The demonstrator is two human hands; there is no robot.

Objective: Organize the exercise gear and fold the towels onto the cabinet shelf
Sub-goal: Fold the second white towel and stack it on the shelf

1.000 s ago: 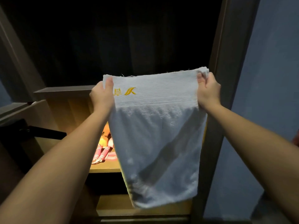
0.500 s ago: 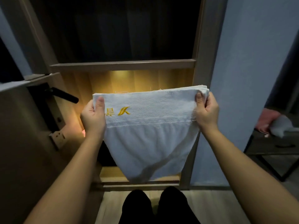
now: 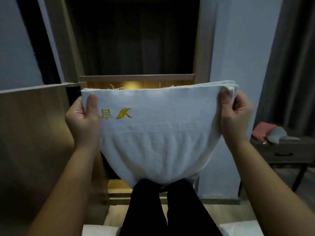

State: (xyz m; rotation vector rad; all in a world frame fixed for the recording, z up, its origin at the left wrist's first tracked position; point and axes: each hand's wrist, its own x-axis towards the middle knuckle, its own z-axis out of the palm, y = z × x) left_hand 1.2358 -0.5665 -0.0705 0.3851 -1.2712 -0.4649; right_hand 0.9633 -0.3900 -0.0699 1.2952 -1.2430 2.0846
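Note:
A white towel [image 3: 158, 142] with a yellow embroidered logo hangs folded in several layers in front of me. My left hand [image 3: 83, 120] pinches its top left corner, thumb on the front. My right hand [image 3: 236, 116] grips the top right corner, fingers curled round the stacked layers. The towel's lower edge sags onto my dark-trousered legs [image 3: 163, 206]. Behind it stands the open cabinet [image 3: 136, 48], dark above, with a lit wooden shelf [image 3: 136, 77] just past the towel's top edge.
The open cabinet door [image 3: 34, 133] stands at my left. A dark side table [image 3: 283, 150] at the right carries a pink cloth [image 3: 262, 131] and a grey cloth [image 3: 279, 135]. White fabric [image 3: 238, 229] shows at the bottom edge. A pale wall [image 3: 238, 57] flanks the cabinet.
The view has tilted down and pulled back from the cabinet. Both hands have brought the towel lower and nearer, so its bottom now rests on my legs.

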